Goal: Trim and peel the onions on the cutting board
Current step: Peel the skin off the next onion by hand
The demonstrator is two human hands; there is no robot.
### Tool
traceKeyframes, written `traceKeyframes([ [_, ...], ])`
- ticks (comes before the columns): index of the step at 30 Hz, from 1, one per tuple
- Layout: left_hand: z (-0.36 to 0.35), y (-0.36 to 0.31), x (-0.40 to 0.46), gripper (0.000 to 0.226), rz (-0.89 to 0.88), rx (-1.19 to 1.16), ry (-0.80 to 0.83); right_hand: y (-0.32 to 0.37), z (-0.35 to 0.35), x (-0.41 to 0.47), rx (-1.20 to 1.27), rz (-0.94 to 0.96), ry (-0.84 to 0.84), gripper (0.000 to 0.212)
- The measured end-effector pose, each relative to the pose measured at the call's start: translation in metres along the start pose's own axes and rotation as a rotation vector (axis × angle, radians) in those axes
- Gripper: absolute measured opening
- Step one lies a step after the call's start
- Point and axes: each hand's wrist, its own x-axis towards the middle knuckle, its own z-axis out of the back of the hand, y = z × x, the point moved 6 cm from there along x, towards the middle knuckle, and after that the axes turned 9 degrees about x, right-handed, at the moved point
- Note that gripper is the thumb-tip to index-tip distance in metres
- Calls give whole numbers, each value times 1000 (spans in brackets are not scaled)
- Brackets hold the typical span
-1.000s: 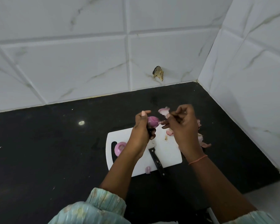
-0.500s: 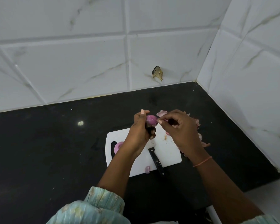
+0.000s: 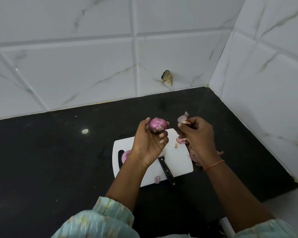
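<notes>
**Head view: onion held up in one hand, peel in the other**

Head camera looks down on a black worktop (image 3: 41, 169) set into a corner of white marbled wall tiles (image 3: 76, 66). A white cutting board (image 3: 179, 162) lies on it, its handle slot to the left.

Above the board's far edge, the left hand (image 3: 149, 143) grips a purple onion (image 3: 157, 125), fingers and thumb curled round its lower half; the top of the bulb shows shiny and mostly bare of skin. Just to its right, apart from it, the right hand (image 3: 196, 134) pinches a pale pink piece of peel (image 3: 182, 118) between fingertips and thumb. A thin orange band circles that wrist.

On the board, a black-handled knife (image 3: 166, 170) lies near the front edge, its blade hidden under the left hand. A second onion (image 3: 126, 155), partly hidden by the left forearm, sits beside the handle slot. A small onion trimming (image 3: 156, 179) rests by the front edge, left of the knife handle. More loose peels (image 3: 193, 157) lie off the board's right side, mostly behind the right hand.

Pale green sleeves (image 3: 96, 220) fill the bottom of the view.
</notes>
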Motion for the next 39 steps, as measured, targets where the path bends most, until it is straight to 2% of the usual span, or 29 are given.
traceKeyframes([
  [2, -1, -4, -1, 34, -38, 34, 12, -10, 9, 9, -319, 77, 26, 15],
  [4, 0, -8, -3, 26, -91, 96, -9, -22, 15, 17, -619, 69, 79, 26],
  [6, 3, -12, -4, 26, -162, 209, -48, -34, 17, 18, -803, -12, 158, 46],
  [7, 4, -13, -4, 27, -201, 280, -68, -32, 16, 16, -816, -5, 152, 52],
  [10, 6, -17, -3, 27, -298, 509, -126, 0, 1, 1, -566, 310, 145, 39],
  [12, 4, -17, -2, 25, -357, 657, -142, 22, -17, -15, -385, 454, 277, 33],
  [14, 0, -18, -4, 26, -406, 755, -147, 34, -31, -27, -356, 556, 372, 33],
  [16, -2, -19, -5, 42, -438, 807, -154, 40, -36, -31, -354, 624, 364, 32],
  [19, -3, -21, -5, 47, -420, 784, -162, 39, -33, -30, -327, 653, 320, 29],
  [23, -1, -20, -4, 26, -345, 707, -197, 41, -27, -30, -324, 690, 282, 24],
  [27, -6, -21, -7, 46, -448, 784, -148, 44, -27, -34, -301, 728, 237, 20],
  [39, 3, -19, -2, 41, -467, 823, -140, 44, -30, -38, -286, 732, 183, 17],
])
